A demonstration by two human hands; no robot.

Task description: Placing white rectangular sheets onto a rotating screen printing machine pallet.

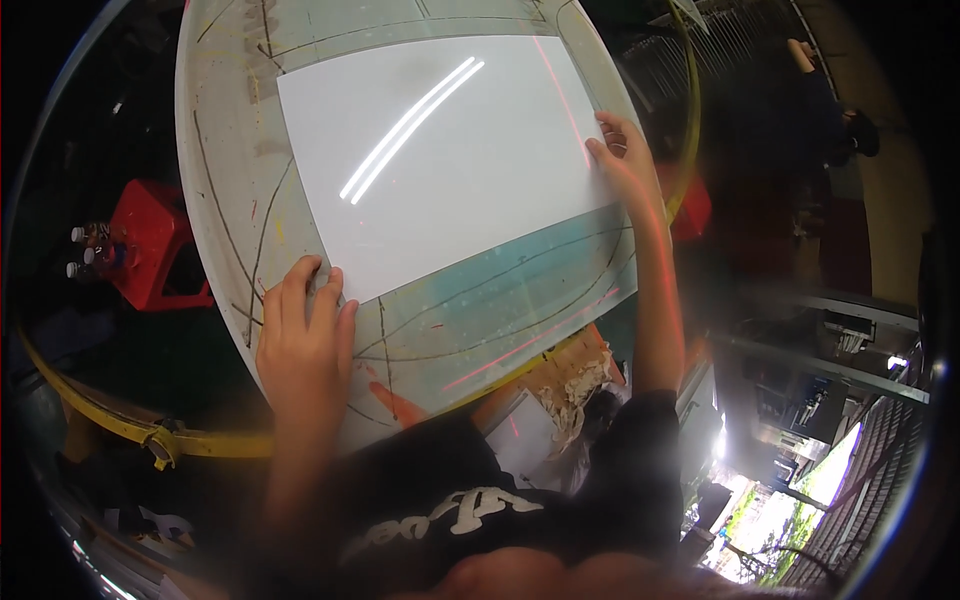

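A glossy white rectangular sheet lies on a pale, translucent work table covered in dark drawn lines. Two bright streaks of reflected light cross its surface. My left hand rests by the sheet's near left corner, fingers stretched and slightly apart, fingertips against the edge. At the sheet's right edge, my right hand has its thumb on the border and its fingers bent around the side, pinching it. A thin red light line runs down the sheet near that hand, and another crosses the table's near edge.
Left of the table stands a red plastic stool with several bottles beside or on it. A yellow curved bar passes below the table. Crumpled pale material sits under the near edge, close to my body. Metal racks stand far right.
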